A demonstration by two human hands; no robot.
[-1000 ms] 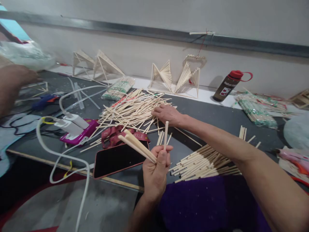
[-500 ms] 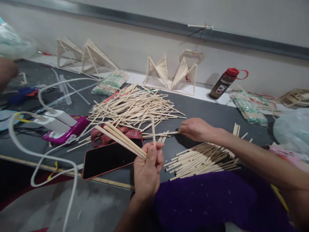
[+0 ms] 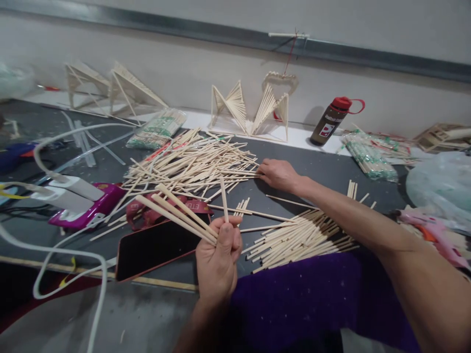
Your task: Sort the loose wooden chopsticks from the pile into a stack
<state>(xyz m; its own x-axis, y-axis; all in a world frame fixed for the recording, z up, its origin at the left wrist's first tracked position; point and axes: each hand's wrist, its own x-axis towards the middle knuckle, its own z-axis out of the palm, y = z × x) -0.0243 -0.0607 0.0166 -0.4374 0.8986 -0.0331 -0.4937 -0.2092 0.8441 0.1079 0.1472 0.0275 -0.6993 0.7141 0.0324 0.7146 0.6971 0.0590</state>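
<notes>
Left hand (image 3: 218,255): near front edge of table (image 3: 324,171), fist closed round bunch of sticks (image 3: 176,212) fanning up-left, plus one short stick (image 3: 223,200) upright between thumb and fingers.

Right hand (image 3: 277,174): mid-table, palm down, fingers together, tips touching right end of loose stick heap (image 3: 191,164); we cannot tell whether it pinches any.

Sorted stick pile (image 3: 301,238): front edge, right of left hand.

Phone (image 3: 156,247): front edge, under bunch.

Bottle (image 3: 331,121): back edge, tilted against wall.

Power strip (image 3: 86,211): left side.
</notes>
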